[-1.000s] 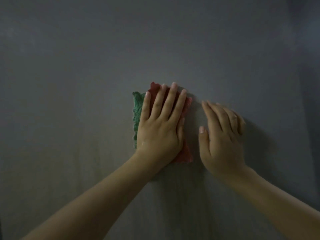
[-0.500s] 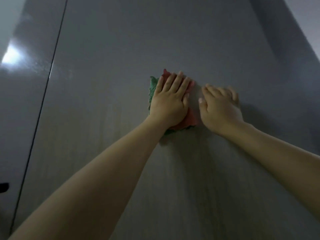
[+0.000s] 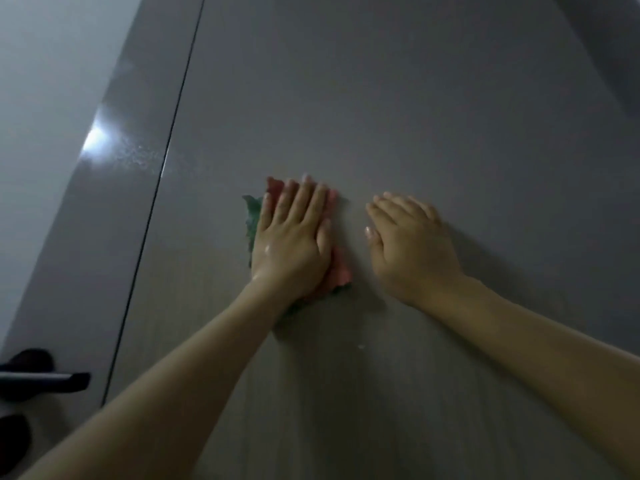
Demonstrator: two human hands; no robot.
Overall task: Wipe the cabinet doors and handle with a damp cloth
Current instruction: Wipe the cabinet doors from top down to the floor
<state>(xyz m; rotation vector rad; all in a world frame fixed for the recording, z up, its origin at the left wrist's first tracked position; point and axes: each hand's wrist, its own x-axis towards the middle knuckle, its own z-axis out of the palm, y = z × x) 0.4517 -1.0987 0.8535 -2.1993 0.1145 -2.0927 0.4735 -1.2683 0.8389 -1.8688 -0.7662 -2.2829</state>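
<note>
Cloth [image 3: 337, 271] red/green, crumpled under flat left hand [image 3: 292, 244]; right hand [image 3: 412, 247] flat on door [image 3: 381, 98].

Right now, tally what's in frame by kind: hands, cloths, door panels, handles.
Hands: 2, left flat on the cloth, right flat on the door
Cloths: 1, cloth
Door panels: 2, door, left panel
Handles: 1, handle
Total: 6
</note>
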